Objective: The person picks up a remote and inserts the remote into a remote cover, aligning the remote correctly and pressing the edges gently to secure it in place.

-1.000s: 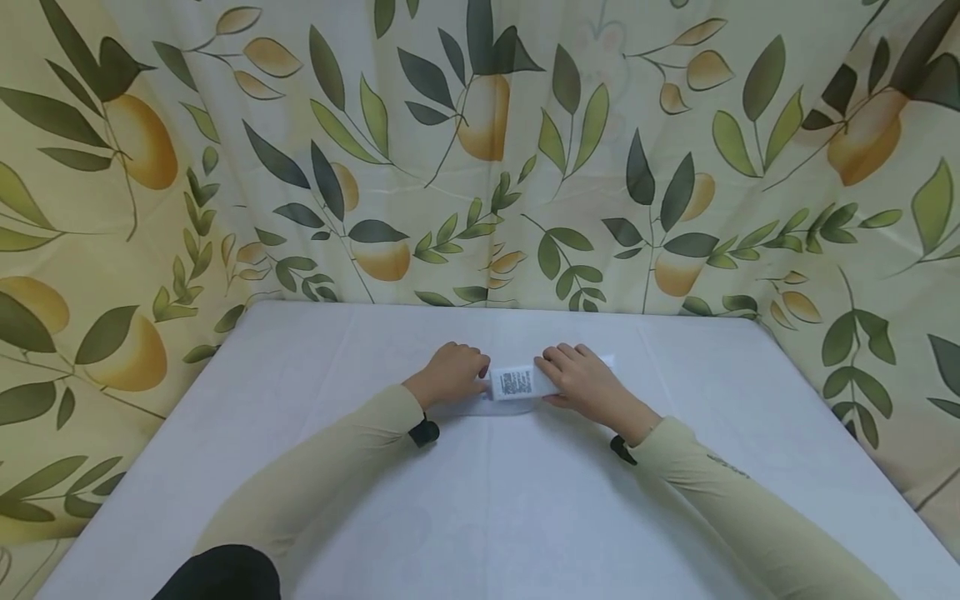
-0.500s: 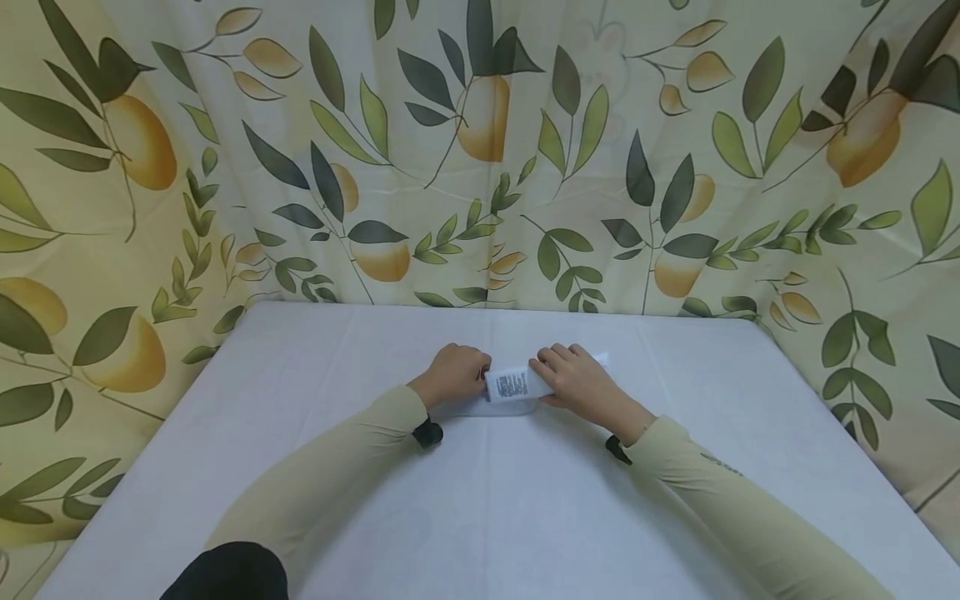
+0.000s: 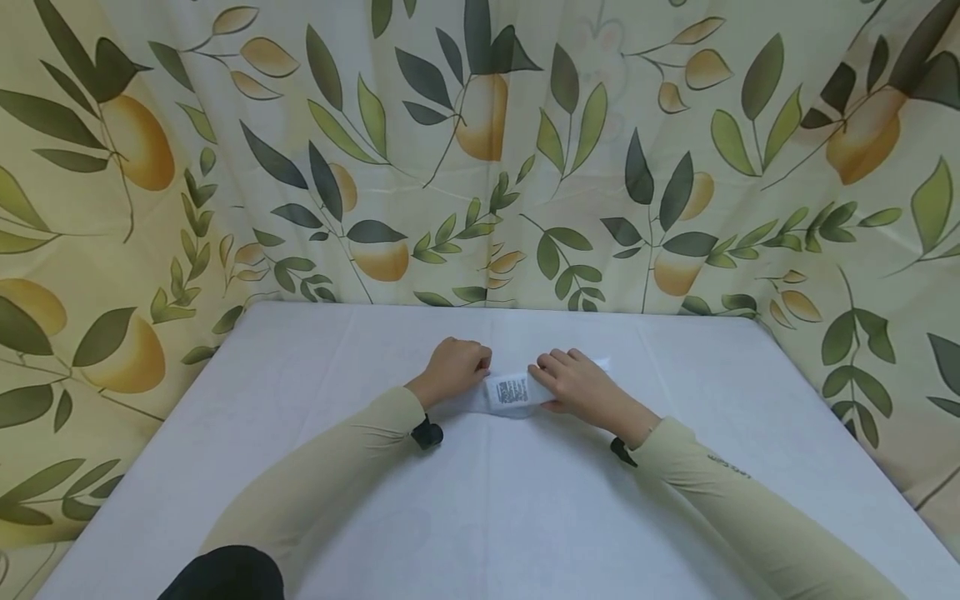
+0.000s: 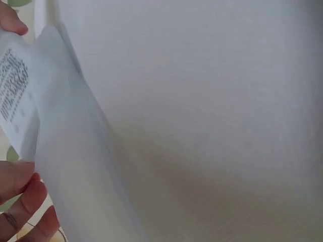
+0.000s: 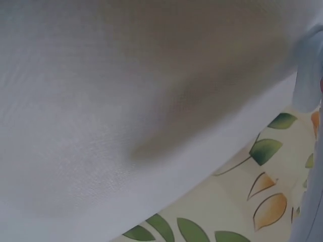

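While my left hand [image 3: 453,367] pinches translucent film [image 4: 81,156] and the fingers of my right hand [image 3: 579,387] curl round the labelled white packet [image 3: 512,389] mid-frame, I judge handling unfinished, neither yet released.

A white packet [image 3: 512,390] with dark print slants against a pale, bent translucent sheet [image 4: 75,136].

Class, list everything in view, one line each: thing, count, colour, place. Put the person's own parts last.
printed packet: one, white with dark print, centre of head view
translucent film: one visible piece, whitish, beside the packet
table: one, white covering, below
patterned fabric: count unclear, cream, green, orange, around the table
wrist devices: two, black, one per wrist
rounded object: one, black, lower left, unidentified
sleeves: two, pale green, on the arms
left hand: one, bare, packet's left end
right hand: one, bare, packet's right part
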{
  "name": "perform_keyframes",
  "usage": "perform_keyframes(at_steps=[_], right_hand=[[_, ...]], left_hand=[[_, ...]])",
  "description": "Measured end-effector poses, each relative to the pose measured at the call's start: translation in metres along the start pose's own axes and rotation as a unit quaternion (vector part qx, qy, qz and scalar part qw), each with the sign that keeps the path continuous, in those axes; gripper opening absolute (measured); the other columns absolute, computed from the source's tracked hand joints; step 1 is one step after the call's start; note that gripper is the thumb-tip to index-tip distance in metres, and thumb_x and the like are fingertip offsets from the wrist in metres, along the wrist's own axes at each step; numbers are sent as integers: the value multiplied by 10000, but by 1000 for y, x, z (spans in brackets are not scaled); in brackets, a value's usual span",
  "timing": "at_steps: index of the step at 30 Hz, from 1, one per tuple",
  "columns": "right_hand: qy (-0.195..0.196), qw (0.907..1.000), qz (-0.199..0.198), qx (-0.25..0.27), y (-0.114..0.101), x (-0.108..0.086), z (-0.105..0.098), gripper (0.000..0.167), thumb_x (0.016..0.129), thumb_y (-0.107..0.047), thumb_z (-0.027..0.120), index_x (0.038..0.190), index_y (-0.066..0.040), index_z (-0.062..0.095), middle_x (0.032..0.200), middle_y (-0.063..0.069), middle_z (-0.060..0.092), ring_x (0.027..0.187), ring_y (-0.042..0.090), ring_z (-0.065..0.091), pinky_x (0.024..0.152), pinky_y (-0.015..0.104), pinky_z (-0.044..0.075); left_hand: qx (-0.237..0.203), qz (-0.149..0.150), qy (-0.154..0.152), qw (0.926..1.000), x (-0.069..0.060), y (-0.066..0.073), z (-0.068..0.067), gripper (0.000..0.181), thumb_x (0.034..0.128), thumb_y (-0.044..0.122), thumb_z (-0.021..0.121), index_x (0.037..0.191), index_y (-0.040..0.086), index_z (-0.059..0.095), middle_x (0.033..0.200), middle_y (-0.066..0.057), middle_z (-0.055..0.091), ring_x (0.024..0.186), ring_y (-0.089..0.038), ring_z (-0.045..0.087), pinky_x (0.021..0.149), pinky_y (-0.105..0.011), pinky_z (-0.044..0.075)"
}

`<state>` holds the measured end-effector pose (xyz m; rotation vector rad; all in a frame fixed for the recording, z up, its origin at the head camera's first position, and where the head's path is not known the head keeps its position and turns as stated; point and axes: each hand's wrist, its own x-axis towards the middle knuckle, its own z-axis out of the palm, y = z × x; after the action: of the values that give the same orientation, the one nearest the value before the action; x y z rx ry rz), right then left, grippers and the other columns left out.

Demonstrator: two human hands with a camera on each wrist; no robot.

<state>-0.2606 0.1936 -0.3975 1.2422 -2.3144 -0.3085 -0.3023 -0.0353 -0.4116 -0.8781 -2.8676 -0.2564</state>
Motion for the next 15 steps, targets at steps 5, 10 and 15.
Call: perform_keyframes(at_steps=[5, 10, 15], right_hand=[[-176, 9998, 89, 46, -2, 1, 0, 583, 657, -384, 827, 1093, -49, 635, 993, 87, 634, 878, 227, 614, 714, 340, 526], [-439, 9971, 338, 519, -6, 6, -3, 545, 682, -379, 813, 1065, -29, 648, 963, 98, 623, 834, 220, 597, 679, 332, 520], [-764, 9913, 719, 798, -13, 13, -6, 492, 717, -407, 772, 1003, -27, 644, 918, 98, 611, 776, 203, 567, 632, 320, 498]], left_hand=[[4, 68, 45, 10000, 0, 3, -2, 124, 856, 225, 674, 769, 140, 653, 707, 25, 649, 621, -100, 527, 664, -286, 429], [123, 30, -108, 9999, -2, 4, -3, 120, 859, 224, 664, 772, 143, 653, 695, 32, 642, 615, -91, 513, 683, -284, 436], [126, -9, -91, 9999, -5, 3, -3, 134, 848, 212, 670, 741, 138, 637, 685, 28, 650, 619, -102, 526, 719, -318, 452]])
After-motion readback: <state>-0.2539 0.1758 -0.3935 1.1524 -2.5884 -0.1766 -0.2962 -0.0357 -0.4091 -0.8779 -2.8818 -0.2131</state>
